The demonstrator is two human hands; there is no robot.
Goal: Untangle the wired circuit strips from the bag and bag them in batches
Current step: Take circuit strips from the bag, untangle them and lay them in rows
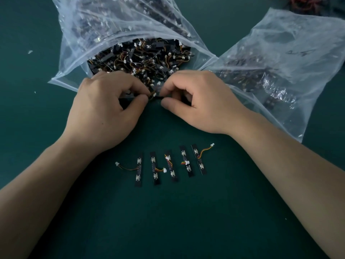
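Left hand (104,109) and right hand (201,103) are pinching one wired strip (157,97) at the mouth of the open bag (72,58)
Thumbs and curled fingertips are hiding most of it at frame centre; five loose strips (170,166) are lying in a row below on the green table (168,221), while a second bag (298,43) is sitting upper right, partly under the right forearm

The view is filled from edge to edge by a dark teal work surface (168,221), plain and matt. It is lit softly and evenly, and only faint, blurred shadows are thrown on it. A small white scrap (30,51) is seen lying on its left part, and a smaller white fleck (35,92) below it, well apart. At the top right corner a blurred red and dark tangle (306,3) is cut off by the frame
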